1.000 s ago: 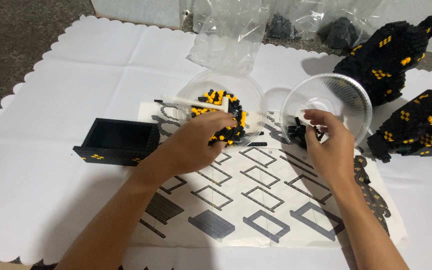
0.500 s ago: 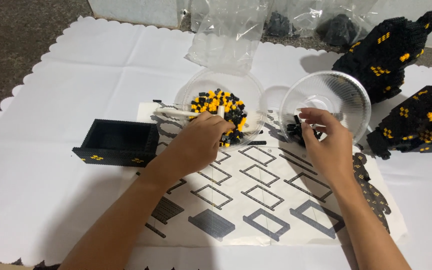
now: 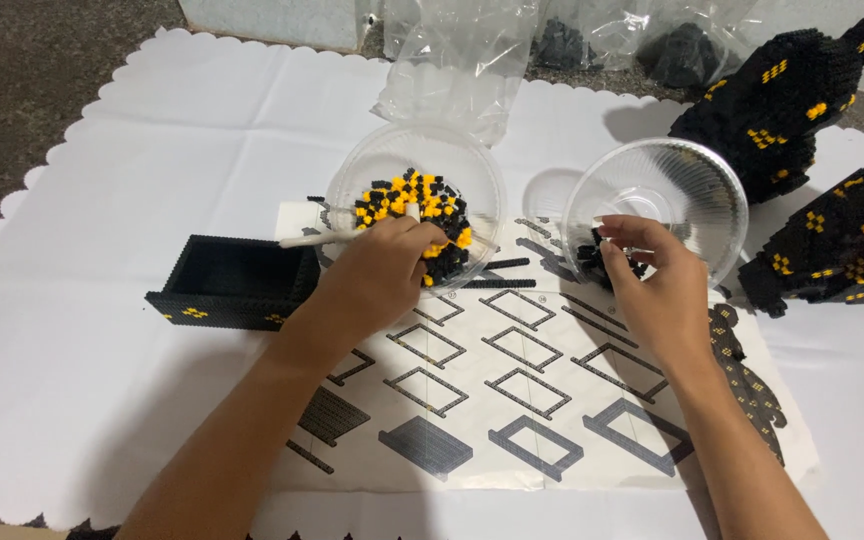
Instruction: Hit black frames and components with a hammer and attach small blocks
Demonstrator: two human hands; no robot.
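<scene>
Now left hand (image 3: 377,275) palm down, fingers curled, dipping into clear bowl (image 3: 350,178) of black/yellow bricks (image 3: 414,205) near sheet's (image 3: 542,455) top edge; grip unclear. Right hand (image 3: 652,285) fingertips pinched on small black pieces (image 3: 590,262) in tilted clear bowl (image 3: 697,185), w/ wrist angled back.

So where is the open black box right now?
In the head view, the black box sits left of centre on the white cloth, left of the left hand and the bowl of black and yellow bricks.

Two bowls (image 3: 652,170) crowd ahead — bare cloth (image 3: 102,190) left.
</scene>
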